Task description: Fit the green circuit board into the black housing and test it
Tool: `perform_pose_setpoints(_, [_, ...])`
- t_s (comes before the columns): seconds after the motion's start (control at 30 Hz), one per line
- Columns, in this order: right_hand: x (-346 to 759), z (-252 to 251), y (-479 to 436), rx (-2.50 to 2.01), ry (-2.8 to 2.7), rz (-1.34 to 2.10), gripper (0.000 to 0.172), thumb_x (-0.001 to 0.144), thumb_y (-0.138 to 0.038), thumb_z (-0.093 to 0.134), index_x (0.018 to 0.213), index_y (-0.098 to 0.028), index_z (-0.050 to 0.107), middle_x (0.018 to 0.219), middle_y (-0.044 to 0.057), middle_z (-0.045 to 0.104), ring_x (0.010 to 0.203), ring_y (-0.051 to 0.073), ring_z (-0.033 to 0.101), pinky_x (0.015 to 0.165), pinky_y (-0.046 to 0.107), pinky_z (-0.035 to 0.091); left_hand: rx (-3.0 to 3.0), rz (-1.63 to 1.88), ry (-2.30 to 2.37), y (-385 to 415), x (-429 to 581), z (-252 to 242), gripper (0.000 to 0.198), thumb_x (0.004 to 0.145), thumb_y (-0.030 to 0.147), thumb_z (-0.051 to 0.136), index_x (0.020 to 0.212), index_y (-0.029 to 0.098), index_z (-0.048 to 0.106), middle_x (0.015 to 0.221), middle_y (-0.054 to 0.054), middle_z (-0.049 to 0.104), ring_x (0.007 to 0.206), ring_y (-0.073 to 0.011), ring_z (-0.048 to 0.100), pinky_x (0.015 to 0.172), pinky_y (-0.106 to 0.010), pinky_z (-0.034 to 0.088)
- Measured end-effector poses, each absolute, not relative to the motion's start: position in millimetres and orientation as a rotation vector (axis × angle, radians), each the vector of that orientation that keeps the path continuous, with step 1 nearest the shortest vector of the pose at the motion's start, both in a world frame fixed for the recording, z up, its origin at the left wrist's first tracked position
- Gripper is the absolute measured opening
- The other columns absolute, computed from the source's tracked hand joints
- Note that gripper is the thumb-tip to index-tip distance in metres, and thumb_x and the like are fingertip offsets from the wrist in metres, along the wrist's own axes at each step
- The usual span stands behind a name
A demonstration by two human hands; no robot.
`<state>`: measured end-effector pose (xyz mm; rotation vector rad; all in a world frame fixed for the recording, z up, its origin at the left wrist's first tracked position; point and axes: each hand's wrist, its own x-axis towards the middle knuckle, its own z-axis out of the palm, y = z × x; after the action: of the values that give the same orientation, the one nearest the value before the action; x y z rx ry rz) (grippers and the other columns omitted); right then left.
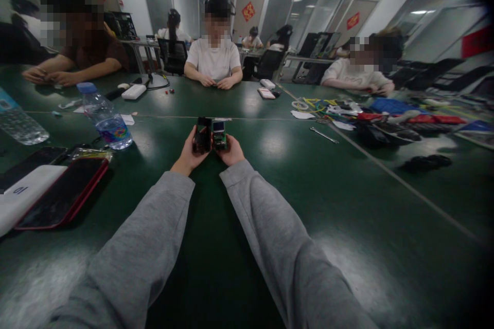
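Across the head view, a dark green, glossy tabletop (270, 205) filled the lower half, crossed by thin pale seams and catching soft glare from ceiling lights; behind it stood an office room with glass partitions, grey pillars and black chairs; a person in a white shirt (214, 59) sat opposite with both hands on the surface, and other people sat along the left and right sides.

Red square hangings (248, 11) on the glass carried gold characters too small to read; a white power bank (23, 195) at the near left bore a small blue mark that could not be made out; a water bottle (104, 118) beyond it had a colourful label, also unreadable; a phone (64, 193) in a red case lay face up, partly on the power bank.

At the centre of the tabletop, just before a seam, the left hand (190, 154) had its fingers wrapped around a black part (203, 136), boxy and upright; the right hand (233, 151) had its fingers gripping a green circuit board (219, 138) with a small pale screen near its top; the two pieces stood side by side and touching, with grey sleeves leading back to the camera.
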<state>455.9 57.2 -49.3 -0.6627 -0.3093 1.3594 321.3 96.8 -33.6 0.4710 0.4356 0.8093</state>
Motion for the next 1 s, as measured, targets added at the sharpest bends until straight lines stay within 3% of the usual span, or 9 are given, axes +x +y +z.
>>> perform_pose_setpoints(0.3, [458.2,-47.1,56.0,-0.605,-0.173,1.331,0.023,0.098,-0.026,0.041,0.094,-0.019,0.063,0.080,0.002,0.073,0.076,0.015,0.071,0.065,0.027,0.060,0.535,1.092,0.617,103.4,340.4,-50.7,0.029,0.086,0.041,0.066,0.106,0.020,0.063,0.087,-0.006,0.068,0.083,-0.0186,0.067,0.076,-0.031,0.053])
perform_pose_setpoints(0.67, [450.5,-44.2,60.8,-0.799,-0.171,1.127,0.003,0.087,-0.024,0.061,0.088,-0.023,0.063,0.068,-0.007,0.067,0.056,0.009,0.060,0.051,0.019,0.049,0.640,1.149,0.703,108.3,344.9,-60.5,0.032,0.081,0.043,0.072,0.100,0.020,0.061,0.089,-0.007,0.067,0.084,-0.0188,0.067,0.077,-0.033,0.055])
perform_pose_setpoints(0.87, [450.9,-50.0,64.1,-0.880,-0.392,0.873,0.017,0.072,-0.026,0.072,0.087,-0.021,0.065,0.082,-0.004,0.069,0.072,0.011,0.064,0.061,0.021,0.052,0.667,1.180,0.706,103.7,346.4,-56.7,0.033,0.080,0.034,0.075,0.104,0.021,0.057,0.094,-0.007,0.067,0.087,-0.0193,0.068,0.081,-0.035,0.056])
perform_pose_setpoints(1.0, [452.1,-53.8,63.5,-0.964,-0.493,0.797,0.026,0.071,-0.034,0.073,0.092,-0.021,0.064,0.082,-0.002,0.068,0.072,0.012,0.064,0.062,0.023,0.053,0.679,1.166,0.690,97.4,344.5,-51.5,0.040,0.078,0.030,0.077,0.111,0.021,0.055,0.100,-0.008,0.067,0.089,-0.0201,0.068,0.085,-0.037,0.055])
